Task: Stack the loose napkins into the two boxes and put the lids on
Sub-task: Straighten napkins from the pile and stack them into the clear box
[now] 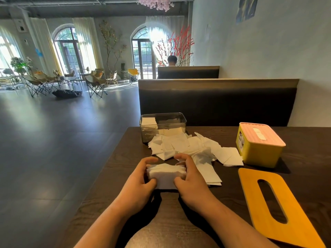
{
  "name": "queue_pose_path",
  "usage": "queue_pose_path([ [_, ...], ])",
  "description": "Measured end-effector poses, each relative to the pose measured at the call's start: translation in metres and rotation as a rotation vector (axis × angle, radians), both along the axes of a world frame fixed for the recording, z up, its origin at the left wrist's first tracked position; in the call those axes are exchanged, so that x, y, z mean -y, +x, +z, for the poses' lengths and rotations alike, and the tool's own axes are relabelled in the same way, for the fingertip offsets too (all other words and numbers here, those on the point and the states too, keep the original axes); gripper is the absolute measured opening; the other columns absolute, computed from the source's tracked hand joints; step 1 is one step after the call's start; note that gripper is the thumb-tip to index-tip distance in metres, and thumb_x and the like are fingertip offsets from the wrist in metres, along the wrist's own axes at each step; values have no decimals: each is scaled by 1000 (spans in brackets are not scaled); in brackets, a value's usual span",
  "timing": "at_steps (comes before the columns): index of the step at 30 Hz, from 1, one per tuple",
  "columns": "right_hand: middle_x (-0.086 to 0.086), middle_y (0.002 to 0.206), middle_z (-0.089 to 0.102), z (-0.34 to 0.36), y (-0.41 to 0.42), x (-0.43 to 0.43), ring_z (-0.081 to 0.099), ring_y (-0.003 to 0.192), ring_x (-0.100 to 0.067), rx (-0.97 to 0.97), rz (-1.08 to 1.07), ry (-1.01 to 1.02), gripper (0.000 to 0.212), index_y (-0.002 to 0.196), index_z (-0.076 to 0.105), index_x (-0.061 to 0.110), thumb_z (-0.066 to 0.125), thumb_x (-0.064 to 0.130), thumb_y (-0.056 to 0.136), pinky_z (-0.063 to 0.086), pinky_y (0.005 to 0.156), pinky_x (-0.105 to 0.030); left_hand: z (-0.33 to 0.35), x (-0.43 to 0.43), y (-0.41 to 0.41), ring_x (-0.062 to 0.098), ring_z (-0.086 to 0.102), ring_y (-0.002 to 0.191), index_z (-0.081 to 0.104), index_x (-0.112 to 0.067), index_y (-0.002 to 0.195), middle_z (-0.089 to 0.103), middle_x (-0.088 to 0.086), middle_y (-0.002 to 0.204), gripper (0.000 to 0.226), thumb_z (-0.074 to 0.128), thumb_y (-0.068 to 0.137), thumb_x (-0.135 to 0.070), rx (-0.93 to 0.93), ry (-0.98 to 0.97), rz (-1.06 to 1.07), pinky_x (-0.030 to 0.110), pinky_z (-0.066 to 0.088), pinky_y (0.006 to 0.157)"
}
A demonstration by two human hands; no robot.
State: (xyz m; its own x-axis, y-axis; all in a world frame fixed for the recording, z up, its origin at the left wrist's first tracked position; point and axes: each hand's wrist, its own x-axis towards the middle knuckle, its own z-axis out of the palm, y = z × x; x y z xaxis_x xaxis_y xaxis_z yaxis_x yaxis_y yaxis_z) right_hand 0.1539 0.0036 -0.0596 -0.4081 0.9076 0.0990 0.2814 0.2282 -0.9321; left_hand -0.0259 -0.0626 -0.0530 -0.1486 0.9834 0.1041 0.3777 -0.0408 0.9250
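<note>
A small stack of white napkins point(165, 175) sits on the dark table, held from both sides: my left hand point(138, 178) grips its left end and my right hand point(189, 178) grips its right end. Behind it lies a heap of loose napkins point(189, 145). A clear plastic box point(162, 125) with some napkins inside stands open at the table's far edge. A yellow box point(258, 149) with a pinkish lid point(262, 134) on it stands at the right. A yellow wooden lid with a slot point(279, 206) lies flat at the near right.
The dark wooden table point(125, 169) ends at its left edge over open floor. A dark bench back point(215, 102) stands behind the table, and a wall is at the right. A person sits in the booth beyond.
</note>
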Motion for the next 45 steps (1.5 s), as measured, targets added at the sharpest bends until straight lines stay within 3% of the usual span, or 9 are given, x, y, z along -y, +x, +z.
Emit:
queue_pose_path([
  [6, 11, 153, 24, -6, -12, 2, 47, 135, -20, 98, 85, -48, 101, 143, -1, 68, 68, 16, 90, 48, 113, -39, -3, -4, 6, 17, 74, 108, 37, -47, 142, 59, -1, 134, 79, 58, 92, 11, 85, -2, -80, 37, 62, 91],
  [11, 7, 150, 36, 1, -10, 0, 49, 120, -6, -14, -15, 2, 78, 144, 26, 54, 47, -5, 98, 51, 85, -8, -3, -7, 14, 7, 72, 102, 43, -45, 138, 62, -5, 130, 60, 53, 102, 2, 23, 81, 12, 25, 61, 82],
  [16, 10, 137, 40, -9, -12, -2, 51, 122, -9, 52, 24, 12, 87, 137, 20, 64, 73, 15, 89, 53, 104, -29, -10, -9, 8, 6, 67, 110, 28, -44, 148, 51, -10, 137, 76, 59, 96, 2, 30, 59, 64, 20, 58, 87],
  [21, 13, 125, 52, -7, -12, -2, 60, 107, -6, -20, -37, 60, 65, 124, 42, 57, 58, 2, 94, 54, 85, -16, -11, -13, 12, 10, 70, 106, 42, -45, 141, 64, -3, 127, 66, 51, 99, 5, 74, 93, 144, 31, 62, 89],
  [25, 13, 125, 51, -8, -10, -1, 58, 110, -6, 2, 8, 49, 69, 130, 38, 57, 67, 8, 90, 54, 90, -18, -14, -13, 7, 16, 66, 115, 36, -44, 144, 56, -3, 135, 69, 48, 100, 8, 164, 78, 150, 28, 61, 90],
  [28, 10, 128, 55, -7, -13, 1, 60, 108, -5, 11, 10, 54, 69, 132, 42, 53, 56, 0, 90, 55, 97, -28, -12, -12, 9, 18, 71, 115, 29, -44, 152, 56, -3, 138, 82, 46, 97, 14, 167, 52, 42, 29, 61, 90],
  [36, 14, 131, 51, -9, -13, 2, 52, 125, -11, 83, 53, 88, 67, 135, 41, 50, 58, 7, 87, 48, 108, -33, -11, -13, 10, 4, 68, 106, 42, -44, 139, 62, -6, 129, 69, 45, 97, 10, 61, 38, 72, 20, 57, 86],
  [42, 9, 124, 53, -7, -12, 1, 55, 115, -11, 67, 28, 95, 64, 131, 43, 50, 66, 21, 79, 50, 94, -26, -12, -14, 7, 4, 69, 101, 47, -37, 135, 66, -3, 122, 53, 49, 101, 3, 76, 43, 170, 29, 61, 86],
  [45, 11, 126, 55, -6, -12, 1, 55, 118, -8, 62, 24, 95, 57, 126, 49, 44, 64, 8, 85, 47, 91, -19, -10, -13, 7, 11, 72, 102, 41, -40, 142, 65, -2, 124, 62, 47, 100, 6, 58, 0, 87, 37, 62, 90],
])
